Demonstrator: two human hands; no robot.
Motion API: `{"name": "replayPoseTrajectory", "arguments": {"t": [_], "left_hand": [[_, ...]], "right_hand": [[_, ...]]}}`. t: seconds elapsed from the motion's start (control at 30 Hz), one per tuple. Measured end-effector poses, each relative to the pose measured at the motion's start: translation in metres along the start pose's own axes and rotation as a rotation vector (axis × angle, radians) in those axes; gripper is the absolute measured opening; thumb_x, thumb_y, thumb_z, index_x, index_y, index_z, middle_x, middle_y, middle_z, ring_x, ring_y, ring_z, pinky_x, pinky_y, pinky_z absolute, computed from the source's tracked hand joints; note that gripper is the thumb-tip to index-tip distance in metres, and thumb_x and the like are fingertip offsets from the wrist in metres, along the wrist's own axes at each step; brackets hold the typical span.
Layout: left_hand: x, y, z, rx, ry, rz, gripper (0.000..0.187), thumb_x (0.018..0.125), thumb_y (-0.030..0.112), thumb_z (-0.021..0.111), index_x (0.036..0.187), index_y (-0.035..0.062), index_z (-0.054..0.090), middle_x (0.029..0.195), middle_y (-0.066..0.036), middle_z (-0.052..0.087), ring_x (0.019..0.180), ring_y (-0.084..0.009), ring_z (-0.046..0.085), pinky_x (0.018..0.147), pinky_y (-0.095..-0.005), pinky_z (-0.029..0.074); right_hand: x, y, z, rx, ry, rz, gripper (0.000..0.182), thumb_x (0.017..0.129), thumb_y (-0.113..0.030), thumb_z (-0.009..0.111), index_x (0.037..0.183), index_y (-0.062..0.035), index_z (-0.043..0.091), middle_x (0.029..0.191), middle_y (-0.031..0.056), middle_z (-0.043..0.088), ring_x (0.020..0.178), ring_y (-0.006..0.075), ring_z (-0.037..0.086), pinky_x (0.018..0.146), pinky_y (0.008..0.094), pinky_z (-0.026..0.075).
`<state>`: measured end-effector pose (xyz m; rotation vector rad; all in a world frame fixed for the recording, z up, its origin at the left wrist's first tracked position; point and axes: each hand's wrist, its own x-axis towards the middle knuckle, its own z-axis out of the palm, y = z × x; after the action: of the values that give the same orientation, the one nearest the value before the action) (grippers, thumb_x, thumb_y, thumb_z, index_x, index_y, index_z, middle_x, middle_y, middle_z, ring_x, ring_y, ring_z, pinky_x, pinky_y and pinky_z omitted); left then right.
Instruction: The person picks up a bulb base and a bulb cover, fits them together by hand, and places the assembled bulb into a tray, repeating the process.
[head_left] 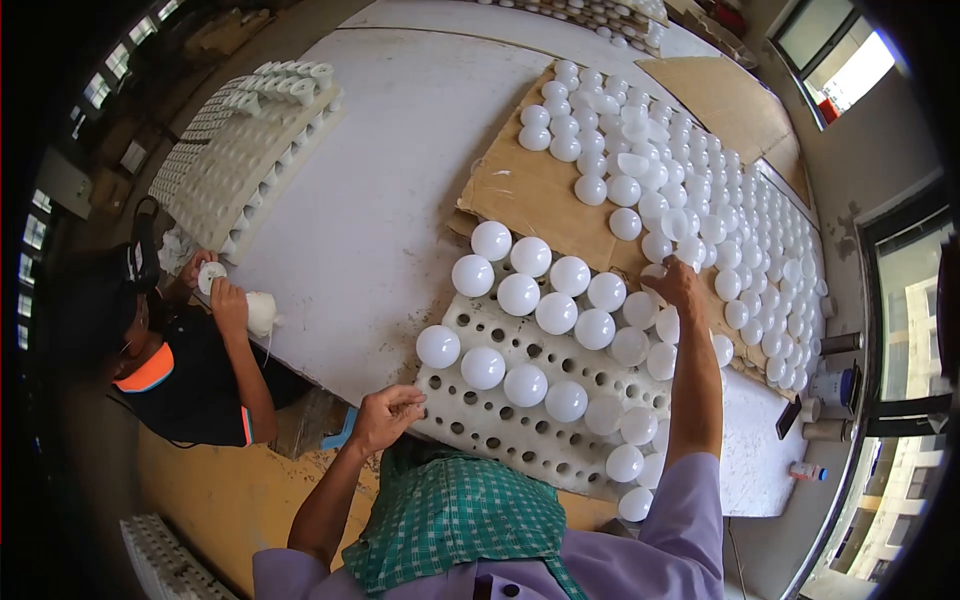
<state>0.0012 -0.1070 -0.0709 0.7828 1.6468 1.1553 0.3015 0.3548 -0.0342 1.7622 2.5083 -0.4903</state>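
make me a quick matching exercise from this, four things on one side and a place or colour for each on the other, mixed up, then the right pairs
1. left hand
2. right hand
3. apron
4. holed tray

A. green with a pale check pattern
B. among the white domes by the cardboard
C. off-white, partly covered by domes
D. beside the tray's near left corner

Pairs: 1-D, 2-B, 3-A, 4-C

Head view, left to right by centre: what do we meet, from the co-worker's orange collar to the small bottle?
Orange collar → white disc in the co-worker's hand → wearer's left hand → holed tray → wearer's right hand → dark flat object → small bottle.
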Motion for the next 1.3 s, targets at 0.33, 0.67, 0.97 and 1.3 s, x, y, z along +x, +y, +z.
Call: {"name": "replayPoseTrajectory", "arguments": {"t": [0.33,0.67,0.97,1.3], "left_hand": [[0.026,-0.036,-0.032,0.245,0.166,-0.101,0.038,0.084,0.019,0.068,0.113,-0.0037,0.059,0.105,-0.015,0.067,0.096,-0.022,0.066,0.078,-0.0305,0.052],[0.04,-0.076,-0.011,0.347,-0.086,-0.198,0.072,0.072,0.026,0.076,0.13,-0.0041,0.047,0.126,-0.022,0.055,0.112,-0.0294,0.058,0.096,-0.0361,0.045],[0.036,-0.079,-0.025,0.14,0.087,-0.135,0.047,0.08,0.009,0.067,0.124,-0.0029,0.053,0.117,-0.016,0.06,0.108,-0.0226,0.059,0.09,-0.0321,0.049],[0.089,-0.061,-0.122,0.493,0.766,0.092,0.051,0.076,-0.002,0.06,0.125,-0.0016,0.049,0.129,-0.023,0.053,0.112,-0.0312,0.057,0.092,-0.0339,0.047]], "right_hand": [[-0.085,0.013,-0.025,1.399,0.168,-0.136,0.064,0.081,-0.024,0.063,0.137,-0.0057,0.039,0.121,0.0124,0.053,0.103,0.0219,0.058,0.08,0.0318,0.052],[-0.268,0.048,0.005,1.896,0.32,-0.129,0.081,0.081,-0.024,0.069,0.144,-0.002,0.023,0.128,0.0217,0.048,0.111,0.0277,0.055,0.077,0.0325,0.057],[-0.29,-0.049,0.044,1.635,0.032,-0.132,0.099,0.063,-0.047,0.081,0.136,0.0003,0.034,0.117,0.0193,0.054,0.099,0.0253,0.059,0.073,0.032,0.052],[-0.282,-0.099,0.04,1.321,-0.037,-0.206,0.092,0.064,-0.052,0.079,0.131,-0.0009,0.042,0.116,0.0144,0.056,0.104,0.0225,0.056,0.088,0.0338,0.045]]}}
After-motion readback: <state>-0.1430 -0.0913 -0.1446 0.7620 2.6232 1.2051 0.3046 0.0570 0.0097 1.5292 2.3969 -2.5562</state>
